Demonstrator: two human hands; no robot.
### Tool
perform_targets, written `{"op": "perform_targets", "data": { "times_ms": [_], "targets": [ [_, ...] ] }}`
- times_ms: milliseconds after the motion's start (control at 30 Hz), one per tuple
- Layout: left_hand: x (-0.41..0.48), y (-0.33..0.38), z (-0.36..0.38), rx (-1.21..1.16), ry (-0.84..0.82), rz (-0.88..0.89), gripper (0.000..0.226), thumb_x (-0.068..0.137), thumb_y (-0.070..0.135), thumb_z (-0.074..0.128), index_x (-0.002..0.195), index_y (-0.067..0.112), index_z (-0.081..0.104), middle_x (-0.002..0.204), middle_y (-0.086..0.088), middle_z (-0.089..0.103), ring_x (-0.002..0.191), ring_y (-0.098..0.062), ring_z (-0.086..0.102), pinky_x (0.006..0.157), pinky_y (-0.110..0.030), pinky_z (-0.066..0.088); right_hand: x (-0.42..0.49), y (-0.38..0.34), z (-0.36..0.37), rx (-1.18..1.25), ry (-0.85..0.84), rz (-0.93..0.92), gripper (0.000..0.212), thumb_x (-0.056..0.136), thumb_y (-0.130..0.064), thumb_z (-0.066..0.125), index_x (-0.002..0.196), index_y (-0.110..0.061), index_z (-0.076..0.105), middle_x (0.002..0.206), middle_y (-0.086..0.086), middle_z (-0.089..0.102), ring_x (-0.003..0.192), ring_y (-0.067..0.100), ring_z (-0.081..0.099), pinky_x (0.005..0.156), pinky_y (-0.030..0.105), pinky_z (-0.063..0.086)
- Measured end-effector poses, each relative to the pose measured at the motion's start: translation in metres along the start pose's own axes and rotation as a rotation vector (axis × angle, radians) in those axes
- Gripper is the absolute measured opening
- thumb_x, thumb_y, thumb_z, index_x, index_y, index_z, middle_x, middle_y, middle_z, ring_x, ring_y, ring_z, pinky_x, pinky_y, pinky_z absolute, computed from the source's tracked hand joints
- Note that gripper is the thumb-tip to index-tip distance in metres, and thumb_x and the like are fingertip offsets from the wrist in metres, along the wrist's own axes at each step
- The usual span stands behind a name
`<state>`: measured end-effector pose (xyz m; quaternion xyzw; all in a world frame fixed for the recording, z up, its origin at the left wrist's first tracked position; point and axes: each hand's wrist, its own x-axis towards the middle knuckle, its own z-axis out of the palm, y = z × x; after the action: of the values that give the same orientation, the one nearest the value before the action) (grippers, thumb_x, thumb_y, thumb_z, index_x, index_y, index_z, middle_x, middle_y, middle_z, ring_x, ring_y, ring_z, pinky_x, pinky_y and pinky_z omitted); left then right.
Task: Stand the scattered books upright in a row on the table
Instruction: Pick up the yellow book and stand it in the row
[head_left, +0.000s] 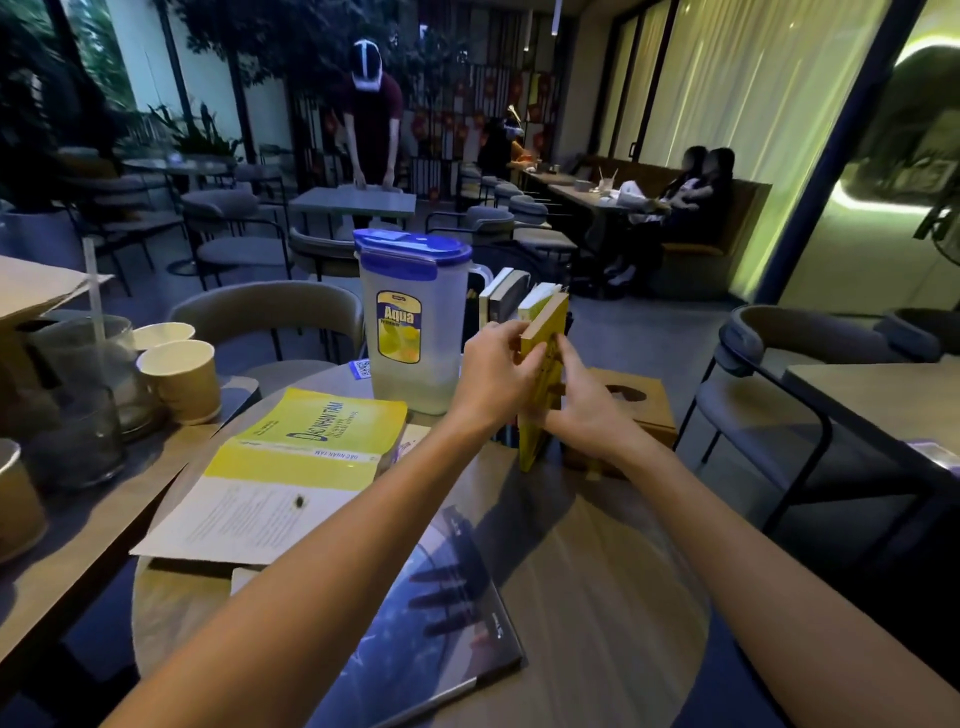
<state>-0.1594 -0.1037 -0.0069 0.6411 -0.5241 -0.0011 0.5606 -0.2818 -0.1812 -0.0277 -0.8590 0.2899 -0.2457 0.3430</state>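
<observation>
Gripping a slim yellow paperback book from either side in the head view, the left hand pinches its upper edge and the right hand curls round it lower down. It stands on end on the round wooden table, just beside two grey upright books and a brown tissue box. A clear blue-lidded plastic pitcher stands left of them. An open yellow book and a dark glossy book lie flat, nearer.
</observation>
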Motion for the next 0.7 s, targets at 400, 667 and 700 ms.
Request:
{"op": "perform_targets", "data": {
  "times_ms": [400,667,700],
  "targets": [
    [-0.008,-0.025,-0.001,-0.079,-0.121,-0.070,0.030,0.087,0.019,0.076,0.115,0.014,0.069,0.089,0.010,0.068,0.083,0.003,0.065,0.072,-0.010,0.055,0.011,0.007,0.004,-0.008,0.071,0.018,0.088,0.088,-0.027,0.070,0.159,-0.031,0.017,0.133,-0.001,0.062,0.118,0.015,0.063,0.096,0.042,0.057],
    [0.000,-0.021,0.016,-0.021,-0.090,-0.055,0.024,0.087,0.023,0.075,0.108,0.012,0.070,0.096,-0.002,0.073,0.088,-0.010,0.070,0.077,-0.028,0.062,0.017,0.011,0.006,-0.008,0.144,0.014,0.083,0.087,-0.021,0.076,0.155,-0.022,0.029,0.116,-0.007,0.065,0.105,0.006,0.064,0.091,0.032,0.057],
    [0.001,-0.021,0.017,-0.016,-0.077,-0.057,0.023,0.087,0.024,0.075,0.106,0.012,0.070,0.094,-0.002,0.073,0.087,-0.010,0.070,0.075,-0.030,0.062,0.017,0.011,0.006,-0.013,0.139,0.023,0.085,0.087,-0.021,0.076,0.156,-0.022,0.027,0.118,-0.007,0.065,0.105,0.007,0.064,0.088,0.030,0.056]
  ]
}}
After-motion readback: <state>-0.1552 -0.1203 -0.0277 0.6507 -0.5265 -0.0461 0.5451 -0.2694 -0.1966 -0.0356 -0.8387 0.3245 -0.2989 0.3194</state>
